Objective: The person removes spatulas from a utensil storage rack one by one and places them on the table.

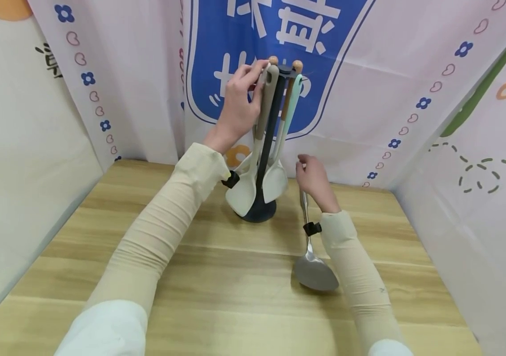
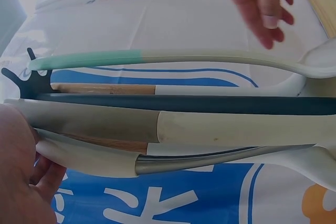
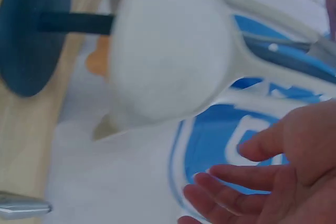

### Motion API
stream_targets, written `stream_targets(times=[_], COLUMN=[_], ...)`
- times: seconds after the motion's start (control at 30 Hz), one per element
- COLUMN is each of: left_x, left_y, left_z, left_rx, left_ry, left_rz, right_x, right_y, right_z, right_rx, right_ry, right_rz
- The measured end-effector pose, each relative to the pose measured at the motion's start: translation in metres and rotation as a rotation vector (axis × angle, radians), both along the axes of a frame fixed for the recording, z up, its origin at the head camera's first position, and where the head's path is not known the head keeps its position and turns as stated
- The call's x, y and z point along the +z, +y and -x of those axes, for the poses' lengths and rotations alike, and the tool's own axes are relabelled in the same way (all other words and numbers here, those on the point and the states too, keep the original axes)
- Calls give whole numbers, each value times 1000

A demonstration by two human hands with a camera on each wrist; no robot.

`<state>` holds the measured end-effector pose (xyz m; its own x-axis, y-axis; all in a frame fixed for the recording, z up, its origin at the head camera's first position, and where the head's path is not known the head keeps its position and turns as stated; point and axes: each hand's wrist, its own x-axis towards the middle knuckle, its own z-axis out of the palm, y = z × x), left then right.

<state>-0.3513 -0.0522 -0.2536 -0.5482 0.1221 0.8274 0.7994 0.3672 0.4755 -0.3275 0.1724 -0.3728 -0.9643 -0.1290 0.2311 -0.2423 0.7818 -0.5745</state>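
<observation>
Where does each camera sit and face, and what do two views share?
Head: head-worn, facing forward and down at the table and stand; left hand, right hand, sleeves show.
Left wrist: wrist-worn, facing utensil handles; both hands show.
Right wrist: wrist-worn, facing a white utensil; right hand shows.
Head and right wrist share the stand's round base.

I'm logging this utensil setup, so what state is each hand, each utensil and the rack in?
Left hand: pinching the cream-handled utensil.
Right hand: fingers loose, holding nothing.
Utensil rack: standing upright, loaded.
Cream-handled utensil: at the rack; whether hooked, unclear.
Steel turner: lying on the table.
Taupe-handled turner: hanging head down.
Mint-handled turner: hanging head down.
Wooden-handled utensils: partly hidden.
</observation>
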Motion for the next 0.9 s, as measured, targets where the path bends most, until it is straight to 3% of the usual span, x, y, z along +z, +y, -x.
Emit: stream_targets(times=[0.17,0.53,0.63,0.73,0.9], left_x=[1,2,1,0,1], left_y=[0,0,0,-1,0], left_z=[1,-1,-2,-3,-1], left_rx=[-3,-2,2,4,-4], left_ry=[34,-33,-49,-45,-10], left_rz=[0,-4,-2,-1,5], right_x=[15,25,23,27,36], right_y=[-10,-26,-31,-39,-48], right_z=[-6,-8,-8,-19,-32], right_rx=[57,209,254,291,283], right_ry=[136,258,283,285,294], right_rz=[132,457,498,515,517])
